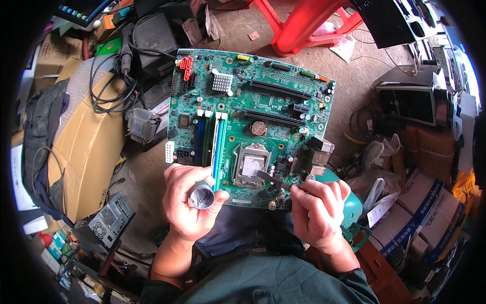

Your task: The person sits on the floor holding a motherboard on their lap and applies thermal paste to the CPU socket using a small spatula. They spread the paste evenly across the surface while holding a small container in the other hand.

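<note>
A green computer motherboard (235,102) lies before me, over my lap. My left hand (190,205) holds a small round tub of grey paste (202,195), its mouth facing up, at the board's near left edge beside the memory slots (214,144). My right hand (321,209) grips a dark, flat-bladed spatula (279,180). The spatula's tip meets the lower right part of the processor (251,166), which sits in its metal socket frame (236,167). Grey paste covers much of the processor's top. A round coin cell battery (259,128) sits just beyond the socket.
Beyond the board stands a red plastic stool (292,34). On the left are a cardboard box (91,152), coiled black cables (110,91), a CPU cooler (142,123) and a computer case (110,224). Cartons (417,205) and plastic bags (379,178) crowd the right.
</note>
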Demonstrator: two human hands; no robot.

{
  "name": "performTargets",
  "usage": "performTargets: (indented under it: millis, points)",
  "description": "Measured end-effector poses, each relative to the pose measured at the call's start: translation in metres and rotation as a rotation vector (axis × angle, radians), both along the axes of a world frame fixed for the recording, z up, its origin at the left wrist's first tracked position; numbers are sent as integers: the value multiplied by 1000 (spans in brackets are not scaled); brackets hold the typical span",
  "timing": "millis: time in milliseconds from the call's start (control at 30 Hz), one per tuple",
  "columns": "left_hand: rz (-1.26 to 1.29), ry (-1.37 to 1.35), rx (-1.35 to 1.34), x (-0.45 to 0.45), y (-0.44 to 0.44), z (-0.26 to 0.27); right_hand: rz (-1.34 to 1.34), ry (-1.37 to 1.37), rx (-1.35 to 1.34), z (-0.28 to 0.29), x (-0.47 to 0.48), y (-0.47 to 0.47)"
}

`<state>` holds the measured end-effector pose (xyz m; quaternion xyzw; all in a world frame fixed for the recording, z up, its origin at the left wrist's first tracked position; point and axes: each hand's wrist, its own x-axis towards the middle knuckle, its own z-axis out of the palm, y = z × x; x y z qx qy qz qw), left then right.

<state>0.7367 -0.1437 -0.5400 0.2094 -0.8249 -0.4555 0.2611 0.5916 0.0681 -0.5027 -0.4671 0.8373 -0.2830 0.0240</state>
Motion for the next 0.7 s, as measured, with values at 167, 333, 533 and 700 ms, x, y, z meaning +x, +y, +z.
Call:
performTargets:
  millis: [167,333,533,700]
  points:
    - [12,-1,10,1,1,0,-10,7,27,1,2,4]
    - [-3,6,-8,-1,0,0,-1,-3,9,1,2,5]
    - [5,7,-13,-1,0,0,-13,3,21,2,2,5]
    - [-4,10,-17,-1,-1,0,-1,-9,9,0,2,2]
